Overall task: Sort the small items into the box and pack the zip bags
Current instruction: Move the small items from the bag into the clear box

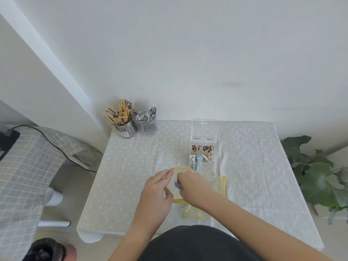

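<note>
A yellow-edged zip bag [216, 182] lies on the table in front of me, its mouth held open. My left hand [157, 187] grips the bag's left rim. My right hand [191, 185] pinches a small blue packet [177, 184] at the bag's opening. Behind the bag stands a clear compartment box [204, 147] with its lid up; brown, silver and blue packets fill several of its cells. Near my body, a second clear bag [192, 213] with small yellow and green items lies partly under my right forearm.
At the back left of the table stand a metal holder [127, 129] full of wrapped sticks and a clear cup [148, 126] of silver packets. A green plant [320, 178] sits off the right edge. A checked-cloth table [24, 166] with a cable is at the left.
</note>
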The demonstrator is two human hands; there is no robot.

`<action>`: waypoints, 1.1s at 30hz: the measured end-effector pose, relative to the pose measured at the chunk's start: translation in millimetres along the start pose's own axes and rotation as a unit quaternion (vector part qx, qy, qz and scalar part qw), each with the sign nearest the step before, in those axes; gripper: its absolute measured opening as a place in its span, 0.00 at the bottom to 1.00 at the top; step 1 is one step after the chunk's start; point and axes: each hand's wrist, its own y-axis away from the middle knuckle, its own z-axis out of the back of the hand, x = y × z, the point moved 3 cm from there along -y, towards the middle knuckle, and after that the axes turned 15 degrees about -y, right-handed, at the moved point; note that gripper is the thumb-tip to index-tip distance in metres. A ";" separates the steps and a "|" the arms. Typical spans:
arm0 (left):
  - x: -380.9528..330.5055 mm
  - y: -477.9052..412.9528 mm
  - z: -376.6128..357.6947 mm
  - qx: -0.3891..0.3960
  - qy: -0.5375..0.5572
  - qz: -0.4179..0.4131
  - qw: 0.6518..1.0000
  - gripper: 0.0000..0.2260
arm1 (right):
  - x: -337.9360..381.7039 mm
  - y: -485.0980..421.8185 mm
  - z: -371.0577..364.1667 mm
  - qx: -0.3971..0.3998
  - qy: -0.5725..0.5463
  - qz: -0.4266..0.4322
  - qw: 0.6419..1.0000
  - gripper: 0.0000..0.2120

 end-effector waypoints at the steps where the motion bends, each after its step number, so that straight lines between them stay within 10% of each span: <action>1: 0.0 -0.1 1.4 -0.004 -0.003 0.004 1.000 0.28 | -2.5 3.1 5.9 -0.033 -0.041 0.002 0.999 0.09; 6: 2.2 -2.7 2.6 -0.016 -0.009 0.010 1.000 0.29 | -25.9 13.4 28.8 -0.130 -0.332 -0.036 0.934 0.03; 18: 18.6 -7.0 -1.6 -0.009 -0.012 0.066 0.998 0.28 | -70.6 -0.7 84.3 -0.225 -0.616 -0.025 0.754 0.06; 33: 18.5 -12.1 0.5 -0.041 -0.048 0.055 0.996 0.30 | -156.7 -107.6 52.3 -0.084 -0.242 -0.032 0.966 0.05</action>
